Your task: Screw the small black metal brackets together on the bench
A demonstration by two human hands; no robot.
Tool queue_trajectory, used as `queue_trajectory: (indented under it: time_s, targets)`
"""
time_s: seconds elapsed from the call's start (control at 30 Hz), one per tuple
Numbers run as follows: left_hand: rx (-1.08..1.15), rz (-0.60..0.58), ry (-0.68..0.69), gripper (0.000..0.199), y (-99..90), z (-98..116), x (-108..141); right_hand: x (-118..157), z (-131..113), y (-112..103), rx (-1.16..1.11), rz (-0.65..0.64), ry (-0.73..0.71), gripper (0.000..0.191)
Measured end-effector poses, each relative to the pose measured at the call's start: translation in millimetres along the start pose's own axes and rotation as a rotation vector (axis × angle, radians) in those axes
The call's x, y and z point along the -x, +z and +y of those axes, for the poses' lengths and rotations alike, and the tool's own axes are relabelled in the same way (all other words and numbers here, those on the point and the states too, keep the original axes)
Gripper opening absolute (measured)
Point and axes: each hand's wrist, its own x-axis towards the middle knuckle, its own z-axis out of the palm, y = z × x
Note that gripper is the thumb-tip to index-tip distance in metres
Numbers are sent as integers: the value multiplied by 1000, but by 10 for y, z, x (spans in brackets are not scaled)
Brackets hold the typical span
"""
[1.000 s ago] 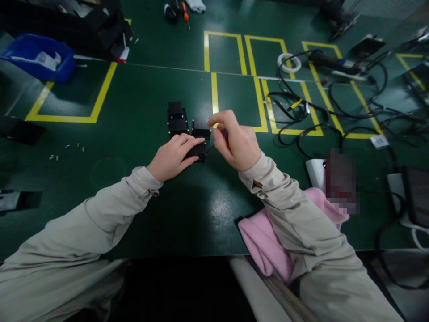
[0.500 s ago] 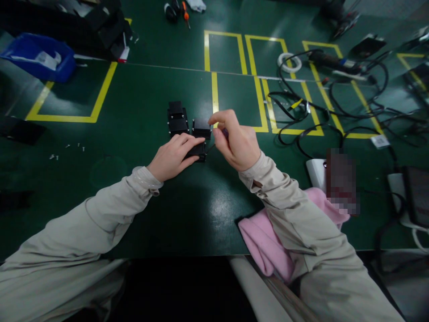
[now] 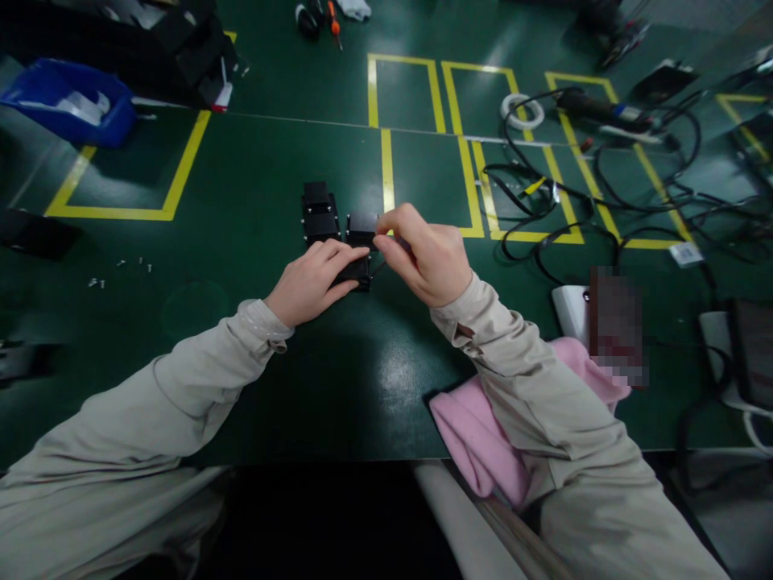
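My left hand (image 3: 317,280) presses a small black block (image 3: 361,278) onto the table, its fingers over the top and the thumb along the near side. Closed in a pinch, my right hand (image 3: 427,256) holds a screwdriver (image 3: 378,269); only its thin shaft shows, slanting down to a screw at the block's right end. The handle is hidden in the fingers. Just beyond the held block sits another black block (image 3: 362,225), partly covered by my right fingers. Further left stand more black blocks (image 3: 320,219) with small silver screws at their sides.
Loose screws (image 3: 142,264) lie on the green table at left. A blue bin (image 3: 72,105) is at far left. Black cables (image 3: 537,229) and a white tape ring (image 3: 521,112) spread at right. Pink cloth (image 3: 477,435) lies under my right forearm.
My right forefinger and thumb have shifted and drawn closer together around the screwdriver. My left hand and the block stay in place. A grey item has come into view at the far left edge.
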Motion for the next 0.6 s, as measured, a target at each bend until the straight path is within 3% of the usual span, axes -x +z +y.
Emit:
queue_trajectory:
  time_s: [0.47,0.6]
  targets:
    - [16,-7,-18,45,-2,9,1,-9,-11,-15,-1,-46,60,59]
    - [26,-23,-21,46,-12,9,-3,2,-9,6,-1,3,73,53]
